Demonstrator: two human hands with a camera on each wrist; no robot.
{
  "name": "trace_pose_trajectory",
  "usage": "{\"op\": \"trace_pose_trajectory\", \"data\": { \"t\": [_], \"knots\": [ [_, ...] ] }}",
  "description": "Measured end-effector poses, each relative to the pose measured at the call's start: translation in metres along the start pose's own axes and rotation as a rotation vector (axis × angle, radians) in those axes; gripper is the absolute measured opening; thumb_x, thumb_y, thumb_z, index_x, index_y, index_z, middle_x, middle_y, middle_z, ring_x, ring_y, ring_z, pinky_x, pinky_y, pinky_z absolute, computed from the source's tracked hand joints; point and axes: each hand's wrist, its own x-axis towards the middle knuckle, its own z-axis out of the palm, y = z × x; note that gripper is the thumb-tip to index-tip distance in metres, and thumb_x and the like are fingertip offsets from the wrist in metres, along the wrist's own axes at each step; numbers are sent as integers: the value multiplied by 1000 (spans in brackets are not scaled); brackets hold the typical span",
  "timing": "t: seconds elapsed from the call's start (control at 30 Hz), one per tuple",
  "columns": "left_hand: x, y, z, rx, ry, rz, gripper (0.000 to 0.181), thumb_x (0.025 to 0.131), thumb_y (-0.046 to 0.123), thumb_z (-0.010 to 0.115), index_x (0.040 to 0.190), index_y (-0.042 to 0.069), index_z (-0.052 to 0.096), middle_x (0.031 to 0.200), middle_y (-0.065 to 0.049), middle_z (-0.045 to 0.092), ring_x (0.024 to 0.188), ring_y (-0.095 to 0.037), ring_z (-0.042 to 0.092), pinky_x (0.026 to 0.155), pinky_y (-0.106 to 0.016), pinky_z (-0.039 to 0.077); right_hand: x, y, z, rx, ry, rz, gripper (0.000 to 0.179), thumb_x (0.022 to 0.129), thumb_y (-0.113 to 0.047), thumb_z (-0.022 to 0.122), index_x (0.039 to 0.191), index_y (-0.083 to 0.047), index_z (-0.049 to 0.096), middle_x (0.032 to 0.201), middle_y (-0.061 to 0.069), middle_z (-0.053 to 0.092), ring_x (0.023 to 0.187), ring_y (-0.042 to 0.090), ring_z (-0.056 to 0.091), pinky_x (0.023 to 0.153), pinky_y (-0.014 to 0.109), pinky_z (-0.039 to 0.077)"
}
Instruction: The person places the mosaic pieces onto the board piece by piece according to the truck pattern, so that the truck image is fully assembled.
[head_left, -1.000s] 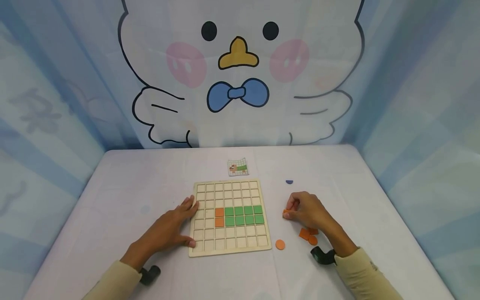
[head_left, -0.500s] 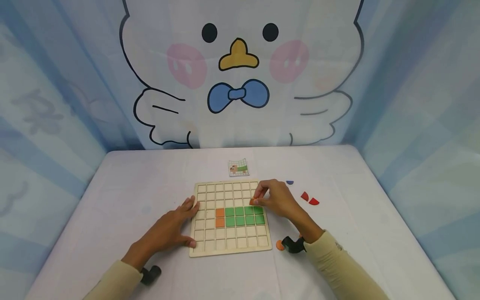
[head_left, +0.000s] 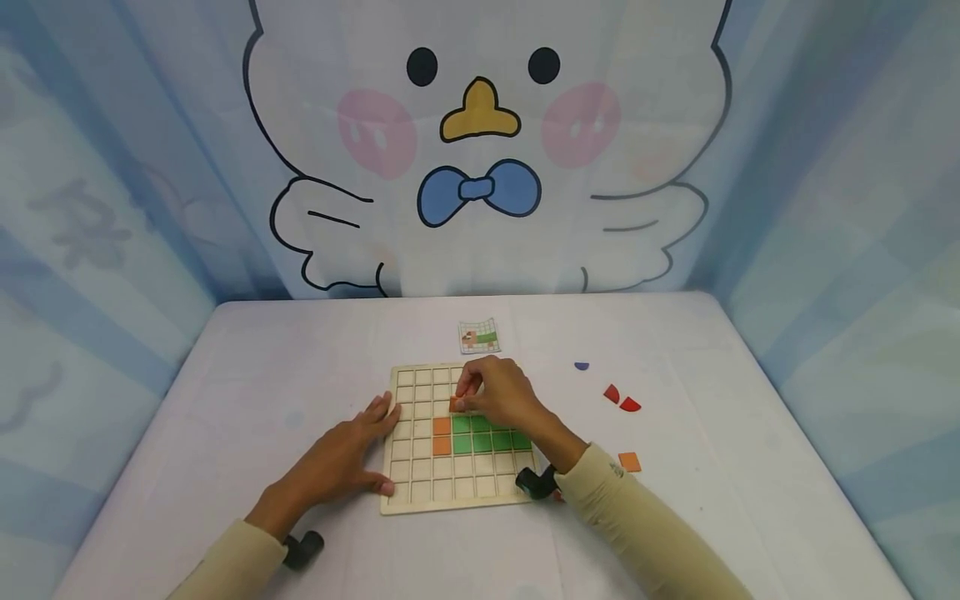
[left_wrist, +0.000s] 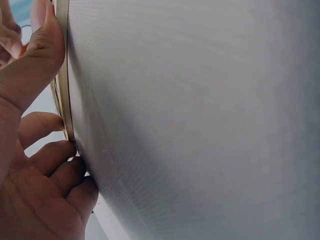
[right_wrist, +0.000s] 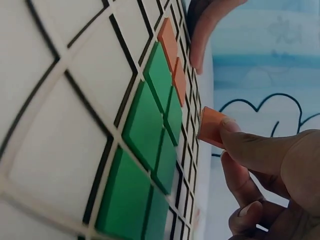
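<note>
A pale wooden grid board [head_left: 422, 485] lies on the table. Two orange square tiles [head_left: 442, 436] sit in its cells, left of a two-row block of green square tiles [head_left: 481, 442]. My left hand [head_left: 337, 460] rests against the board's left side, thumb near the front corner and fingertips along the edge. Between thumb and fingers my right hand [head_left: 504, 395] pinches another orange square tile [right_wrist: 212, 126]. That tile hovers over the board, just behind the green block's left end. The right hand and wrist cover some of the board's right part.
Behind the board lies a small picture card [head_left: 479, 337]. To the right are a blue half-round piece [head_left: 581, 366], a red quarter-round piece [head_left: 612, 393], a second red piece [head_left: 631, 405] and a loose orange tile [head_left: 629, 462]. The right sleeve [head_left: 637, 517] hides other pieces.
My right hand has carried the orange tile leftward from the right side of the table to over the board. The red pieces came into view. My left hand has stayed in place.
</note>
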Motion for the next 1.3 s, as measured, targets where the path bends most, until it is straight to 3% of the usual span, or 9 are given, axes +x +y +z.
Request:
{"op": "trace_pose_trajectory", "data": {
  "t": [0.33,0.8,1.03,1.3],
  "knots": [
    [1,-1,1,-14,-4,16,120,69,47,95,166,9,35,177,-15,21,162,-41,27,122,-69,36,14,-7,22,-37,-37,-17,17,88,-19,89,84,-20,73,75,-8,69,68,7,61,59,24,46],
    [0,1,1,8,9,4,120,68,46,96,166,9,35,177,-15,21,162,-42,28,121,-70,37,18,-6,26,-74,-67,-8,12,92,-19,85,85,-21,76,77,-9,70,67,7,62,59,26,48],
    [1,1,0,4,-3,-12,121,68,48,95,166,10,34,177,-13,20,163,-38,25,122,-68,36,10,1,18,-28,-38,-17,15,88,-17,88,97,-19,76,82,-6,72,71,9,63,64,28,49],
    [0,1,-1,6,0,-2,122,68,47,96,166,10,34,177,-14,21,163,-39,25,123,-68,36,-4,24,-13,-15,48,104,18,86,-17,90,99,-18,76,85,-4,70,79,15,61,70,31,46]
  ]
}}
